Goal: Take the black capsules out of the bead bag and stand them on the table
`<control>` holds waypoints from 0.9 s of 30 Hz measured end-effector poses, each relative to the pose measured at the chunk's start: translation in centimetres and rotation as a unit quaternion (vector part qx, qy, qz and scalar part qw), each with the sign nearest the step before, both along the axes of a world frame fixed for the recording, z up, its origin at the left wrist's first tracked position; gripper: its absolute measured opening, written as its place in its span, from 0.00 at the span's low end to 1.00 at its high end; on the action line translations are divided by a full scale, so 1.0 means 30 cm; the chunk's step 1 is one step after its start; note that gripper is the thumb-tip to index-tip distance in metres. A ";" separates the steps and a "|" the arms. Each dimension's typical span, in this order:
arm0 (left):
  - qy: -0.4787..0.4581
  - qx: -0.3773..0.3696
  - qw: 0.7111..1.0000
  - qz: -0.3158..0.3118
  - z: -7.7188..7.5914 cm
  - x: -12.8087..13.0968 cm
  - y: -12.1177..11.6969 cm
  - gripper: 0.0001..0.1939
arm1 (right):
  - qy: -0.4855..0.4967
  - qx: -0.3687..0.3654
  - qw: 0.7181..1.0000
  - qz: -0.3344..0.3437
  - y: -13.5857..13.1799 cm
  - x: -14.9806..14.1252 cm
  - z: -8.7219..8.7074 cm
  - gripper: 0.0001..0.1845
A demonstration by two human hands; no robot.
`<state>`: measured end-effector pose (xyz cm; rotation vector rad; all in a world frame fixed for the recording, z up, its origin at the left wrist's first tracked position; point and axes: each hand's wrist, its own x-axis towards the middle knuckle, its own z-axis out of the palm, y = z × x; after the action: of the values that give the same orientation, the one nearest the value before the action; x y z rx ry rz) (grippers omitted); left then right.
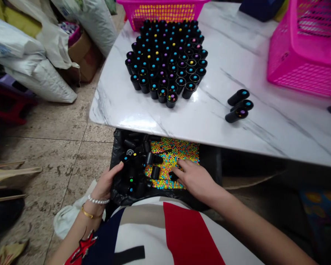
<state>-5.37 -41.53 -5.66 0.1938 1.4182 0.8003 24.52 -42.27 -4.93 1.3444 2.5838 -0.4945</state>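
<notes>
Below the table edge, a bin lined with black plastic (116, 141) contains small multicoloured beads (175, 151) and several black tubes (155, 172). My left hand (108, 180) is at the bin's left side, its thumb pressed against black tubes with blue and yellow dots at their ends (131, 160). The other left fingers are hidden. Over the beads, my right hand (193, 176) curls its fingers round a small black tube (173, 176), mostly covered by the hand.
On the white marbled table (113, 99) stands a cluster of many upright black tubes (162, 66) with coloured dots. Three more tubes (238, 105) are to the right. Pink baskets (300, 73) stand behind and at right. White sacks (44, 73) crowd the floor at left.
</notes>
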 end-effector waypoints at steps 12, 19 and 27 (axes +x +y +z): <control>0.001 0.001 1.000 -0.009 0.005 -0.008 0.014 0.19 | 0.230 -0.119 0.963 -0.074 0.009 -0.009 -0.036 0.19; -0.013 -0.017 1.000 -0.021 -0.018 -0.034 0.025 0.24 | 0.376 -0.224 0.872 -0.219 -0.003 0.028 0.009 0.17; -0.039 -0.008 0.999 -0.032 -0.025 -0.062 0.030 0.20 | 0.300 -0.046 0.939 -0.162 -0.002 -0.015 0.014 0.16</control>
<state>-7.24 -40.62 -6.42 0.1927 1.3381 0.7369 24.07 -42.33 -4.52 1.8245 2.7225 -1.2367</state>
